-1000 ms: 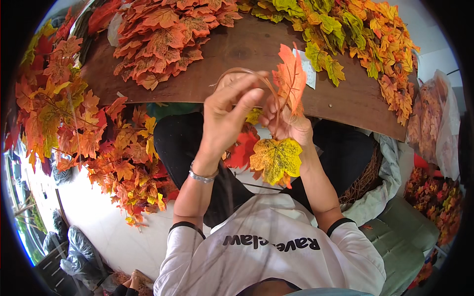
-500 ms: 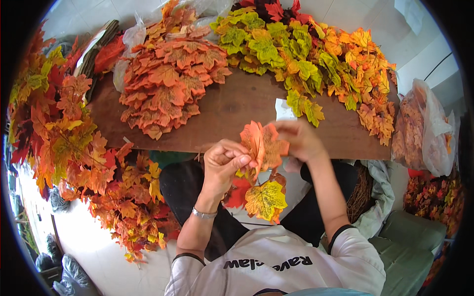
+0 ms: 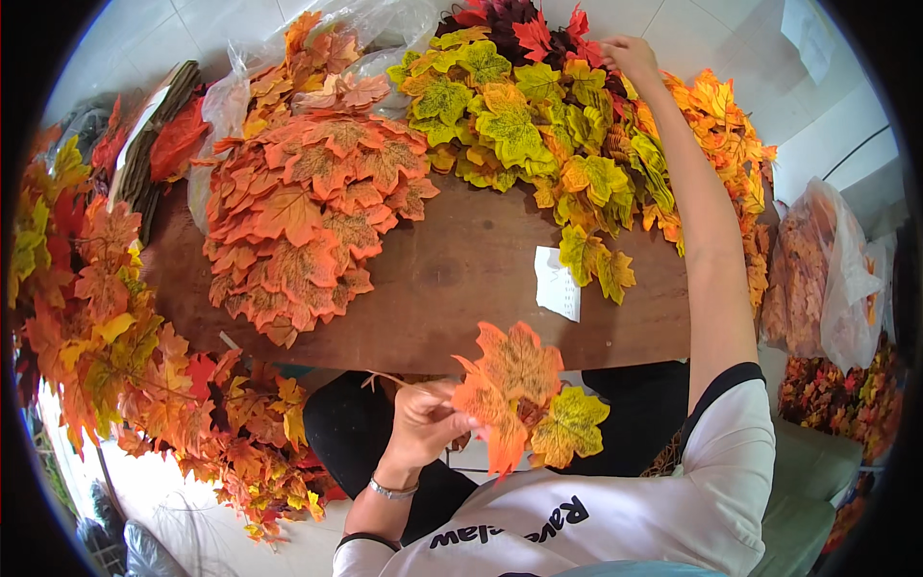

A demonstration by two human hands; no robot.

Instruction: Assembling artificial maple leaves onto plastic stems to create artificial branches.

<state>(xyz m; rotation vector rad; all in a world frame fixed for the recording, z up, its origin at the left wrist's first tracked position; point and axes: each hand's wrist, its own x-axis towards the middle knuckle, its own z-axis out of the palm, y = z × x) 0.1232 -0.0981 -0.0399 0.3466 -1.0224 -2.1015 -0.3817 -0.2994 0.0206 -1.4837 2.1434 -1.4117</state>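
Note:
My left hand (image 3: 423, 418) is closed around the stem of a spray of artificial maple leaves (image 3: 519, 370), held just in front of the table's near edge. The spray carries orange leaves and one yellow-green leaf (image 3: 569, 428); its thin stem end pokes out beyond my hand toward the left. Stretched to the far side of the table, my right hand (image 3: 632, 60) has its fingers bent at the red maple leaves (image 3: 577, 38). What those fingertips pinch, if anything, is too small to make out.
The brown table (image 3: 452, 264) bears piles of orange leaves (image 3: 308, 212), yellow-green leaves (image 3: 519, 125) and yellow-orange leaves (image 3: 740, 135). A paper slip (image 3: 557, 284) lies near the middle. Leaf garlands (image 3: 144, 327) hang at the left; a plastic bag of leaves (image 3: 817, 274) stands right.
My right hand has left the spray and reached forward to the red leaves at the back. The left hand, still holding the spray, has come lower in view.

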